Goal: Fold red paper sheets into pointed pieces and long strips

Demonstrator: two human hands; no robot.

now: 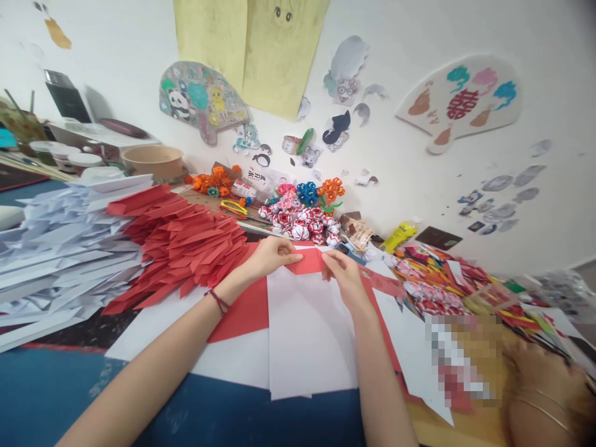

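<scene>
A small folded red paper (307, 261) is held between both hands over white sheets (310, 329). My left hand (275, 255) pinches its left end between thumb and fingers. The fingers of my right hand (341, 268) are closed on its right end. Larger red sheets (244, 313) lie partly beneath the white ones. To the left of my hands is a big pile of folded red strips (186, 239), and beyond it a pile of folded white strips (69, 242).
Red-and-white paper flowers (302, 225) and a plastic bottle (251, 191) stand behind my hands. A wooden bowl (153, 162) is at the back left. Another person's hand (540, 372) rests at the right, near more flowers (435, 298) and scraps.
</scene>
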